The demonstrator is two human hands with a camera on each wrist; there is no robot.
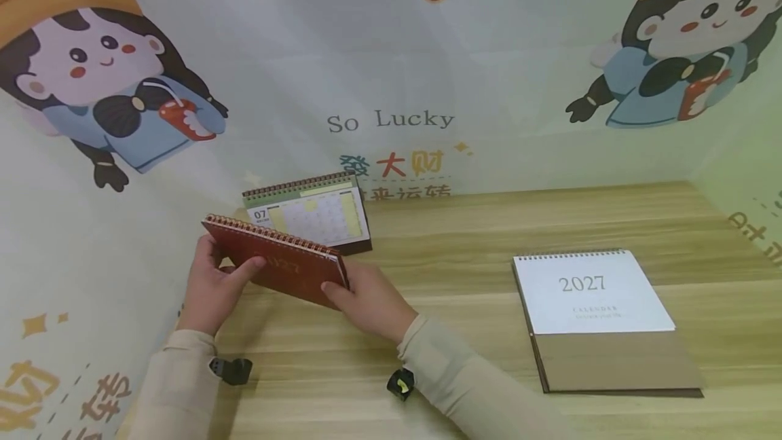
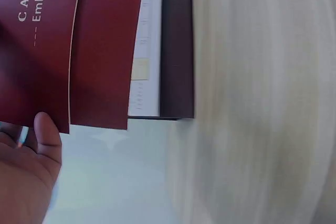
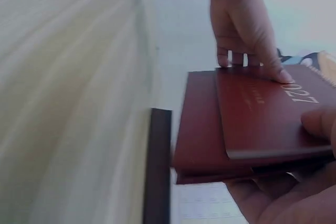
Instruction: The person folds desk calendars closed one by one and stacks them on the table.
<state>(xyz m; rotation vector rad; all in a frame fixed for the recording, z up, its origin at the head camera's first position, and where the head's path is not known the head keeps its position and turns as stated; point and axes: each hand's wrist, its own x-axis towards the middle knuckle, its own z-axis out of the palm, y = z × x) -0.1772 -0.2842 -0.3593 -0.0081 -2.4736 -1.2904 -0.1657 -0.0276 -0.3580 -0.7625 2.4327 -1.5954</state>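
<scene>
Taking the red spiral-bound 2027 desk calendar point(image 1: 290, 278) as my dial's hub, I had it at eight o'clock from the head view's centre, held tilted above the wooden tabletop point(image 1: 452, 243). The left hand point(image 1: 214, 284), at eight o'clock, pinched one end, its thumb flat on the cover near the gold year and its fingers behind. The right hand point(image 1: 375, 301), at four o'clock, pinched the other end, thumb on the cover, fingers underneath, as my right wrist view confirmed. The coil binding ran along the upper edge.

At one o'clock, just behind, stood a green-headed desk calendar point(image 1: 326, 216) opened to page 07, its lower left covered; I could not tell whether the two touched. Well apart at three o'clock, I saw a white 2027 desk calendar point(image 1: 592, 297) on a brown base point(image 1: 617, 362). At twelve o'clock, beyond the tabletop, hung a printed "So Lucky" backdrop point(image 1: 507, 60).
</scene>
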